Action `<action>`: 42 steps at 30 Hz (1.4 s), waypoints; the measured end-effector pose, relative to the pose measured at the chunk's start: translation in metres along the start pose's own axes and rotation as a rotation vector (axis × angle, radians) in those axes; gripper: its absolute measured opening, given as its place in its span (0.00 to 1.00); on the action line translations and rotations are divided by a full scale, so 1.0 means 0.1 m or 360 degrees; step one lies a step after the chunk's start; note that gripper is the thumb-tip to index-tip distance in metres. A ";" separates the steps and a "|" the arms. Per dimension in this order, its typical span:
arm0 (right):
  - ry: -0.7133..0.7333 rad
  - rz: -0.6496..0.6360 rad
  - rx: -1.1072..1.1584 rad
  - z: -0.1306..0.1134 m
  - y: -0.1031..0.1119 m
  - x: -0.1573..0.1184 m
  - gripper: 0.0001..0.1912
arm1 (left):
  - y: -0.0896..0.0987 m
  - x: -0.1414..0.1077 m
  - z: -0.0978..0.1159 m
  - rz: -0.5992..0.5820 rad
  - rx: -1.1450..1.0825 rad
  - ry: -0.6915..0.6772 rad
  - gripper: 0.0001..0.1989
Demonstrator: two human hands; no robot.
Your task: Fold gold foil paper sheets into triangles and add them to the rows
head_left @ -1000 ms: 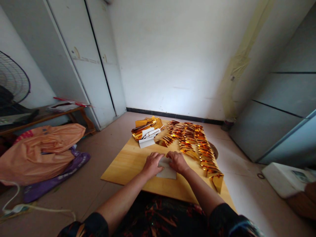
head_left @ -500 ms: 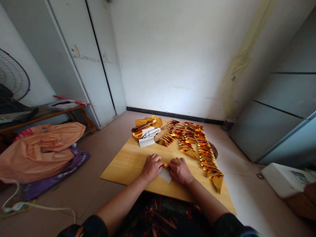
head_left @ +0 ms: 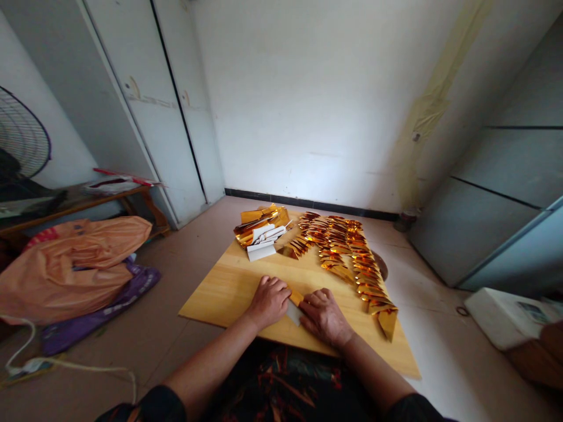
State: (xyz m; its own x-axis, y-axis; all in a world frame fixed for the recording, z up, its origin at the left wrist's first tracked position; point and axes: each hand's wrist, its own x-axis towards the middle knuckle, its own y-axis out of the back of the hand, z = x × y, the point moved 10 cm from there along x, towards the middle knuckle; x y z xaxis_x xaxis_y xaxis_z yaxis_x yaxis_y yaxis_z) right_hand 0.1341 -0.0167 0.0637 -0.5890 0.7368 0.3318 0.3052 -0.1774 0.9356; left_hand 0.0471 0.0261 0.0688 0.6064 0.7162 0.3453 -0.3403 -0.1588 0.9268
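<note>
A sheet of gold foil paper with a pale back lies partly folded near the front of the wooden board. My left hand holds its left end, fingers bent and pressed together. On the other side, my right hand grips the paper with curled fingers over the fold; its fingertips are partly hidden. The pale side shows between the two hands. Rows of folded gold foil pieces stand close together along the right of the board. At the back left sits a pile of loose gold foil sheets.
The wooden board lies low over a tiled floor. White paper pieces sit by the foil pile. An orange plastic bag and a purple bag lie to the left. A white box stands at the right.
My right hand has shifted slightly right and toward me, with its fingers lower. More of the gold strip now shows between my hands. My left hand has barely moved.
</note>
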 end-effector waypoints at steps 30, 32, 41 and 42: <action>-0.0118 0.0042 0.0217 0.38 -0.05 0.12 0.10 | -0.21 0.06 0.13 -0.0031 -0.0059 -0.0197 0.06; -0.0110 0.0028 0.0233 0.37 -0.03 0.11 0.10 | -0.20 0.04 0.15 0.0030 -0.0039 -0.0199 0.07; -0.0196 0.0074 0.0318 0.42 -0.03 0.07 0.09 | -0.15 0.02 0.15 0.0139 0.0006 -0.0082 0.10; -0.0240 0.0077 0.0326 0.44 -0.04 0.08 0.09 | -0.15 0.02 0.15 0.0136 -0.0009 -0.0071 0.10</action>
State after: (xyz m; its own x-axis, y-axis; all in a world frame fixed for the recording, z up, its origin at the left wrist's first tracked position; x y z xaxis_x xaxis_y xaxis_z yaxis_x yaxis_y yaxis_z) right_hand 0.1611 0.0191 0.0573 -0.4565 0.8224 0.3395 0.4844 -0.0904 0.8702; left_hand 0.0642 0.0198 0.0572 0.6063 0.6692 0.4295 -0.3960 -0.2143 0.8929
